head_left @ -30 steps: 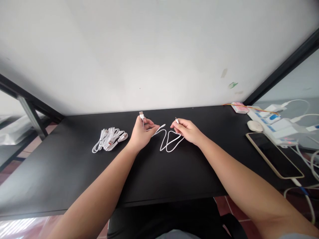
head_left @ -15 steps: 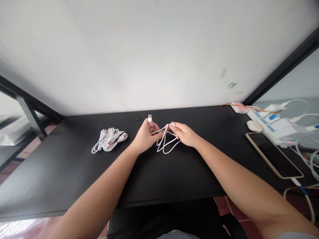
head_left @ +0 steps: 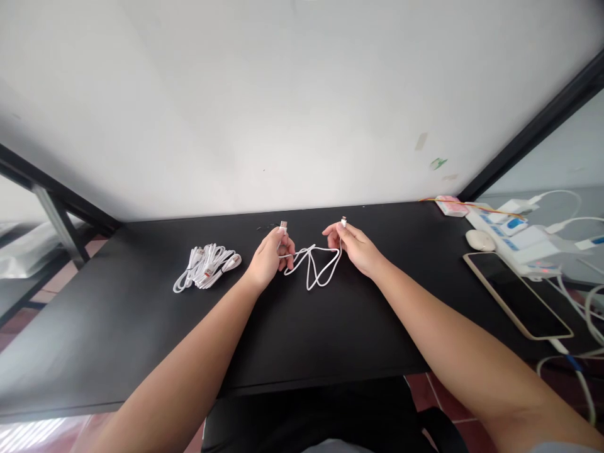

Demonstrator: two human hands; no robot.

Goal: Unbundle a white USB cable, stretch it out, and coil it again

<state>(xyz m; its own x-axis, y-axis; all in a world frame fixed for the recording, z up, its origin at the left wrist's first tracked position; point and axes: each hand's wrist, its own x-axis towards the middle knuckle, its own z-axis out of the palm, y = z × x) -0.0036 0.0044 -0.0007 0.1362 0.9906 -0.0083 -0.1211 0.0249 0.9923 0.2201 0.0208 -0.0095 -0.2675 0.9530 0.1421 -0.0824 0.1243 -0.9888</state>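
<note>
A white USB cable (head_left: 315, 267) hangs in loops between my two hands above the black table (head_left: 141, 327). My left hand (head_left: 268, 258) is closed on the end with the wide USB plug, which sticks up above the fingers. My right hand (head_left: 356, 246) pinches the other end, its small plug pointing up. The slack loops rest on the table between the hands.
A bundle of coiled white cables (head_left: 207, 265) lies left of my left hand. At the right stand a phone (head_left: 516, 292), a white mouse (head_left: 480, 240), a power strip (head_left: 519, 239) with chargers and trailing wires. A white wall rises behind the table.
My hands came together at the middle, then drew apart again. The right hand has moved right and up with its plug, stretching the cable's loops wider.
</note>
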